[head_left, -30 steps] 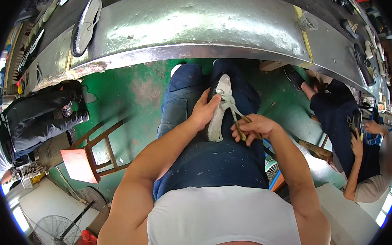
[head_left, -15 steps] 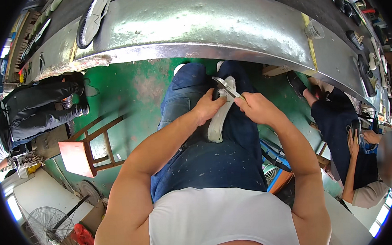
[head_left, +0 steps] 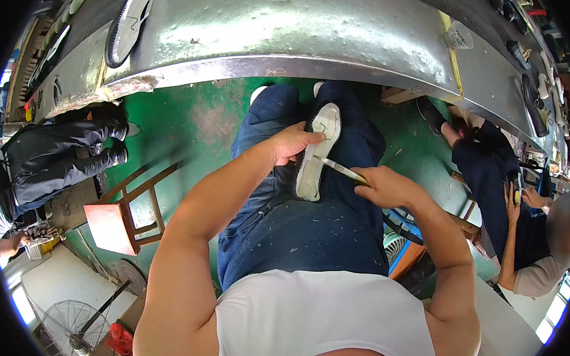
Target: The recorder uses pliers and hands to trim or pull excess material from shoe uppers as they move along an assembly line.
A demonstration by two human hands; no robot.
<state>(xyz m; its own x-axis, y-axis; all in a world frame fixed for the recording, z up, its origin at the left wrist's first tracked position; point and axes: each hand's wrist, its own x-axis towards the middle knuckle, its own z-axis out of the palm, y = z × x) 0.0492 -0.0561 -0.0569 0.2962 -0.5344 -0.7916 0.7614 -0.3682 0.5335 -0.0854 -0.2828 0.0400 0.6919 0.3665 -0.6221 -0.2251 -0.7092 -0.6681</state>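
Note:
On my lap lies an upturned shoe (head_left: 310,175), its pale underside facing up and its edge dark and notched. My left hand (head_left: 291,143) grips it from the left, the thumb pressed on the pale sole and the other fingers around the side. My right hand (head_left: 387,187) is closed around a silver hand tool (head_left: 344,169) with a yellowish grip, rather like pincers. The tool's tip is at the shoe's middle, by its right edge; whether it touches cannot be made out.
A metal-topped bench (head_left: 290,29) runs across ahead, bearing another upturned shoe (head_left: 130,25) and a clear cup (head_left: 458,37). A wooden stool (head_left: 110,227) and a floor fan (head_left: 74,331) stand left. People sit on both sides, one person (head_left: 491,173) at right.
My right hand has drawn back toward me, taking the tool from the shoe's far end to its middle. The shoe's far end is now uncovered, and my left hand has shifted slightly left.

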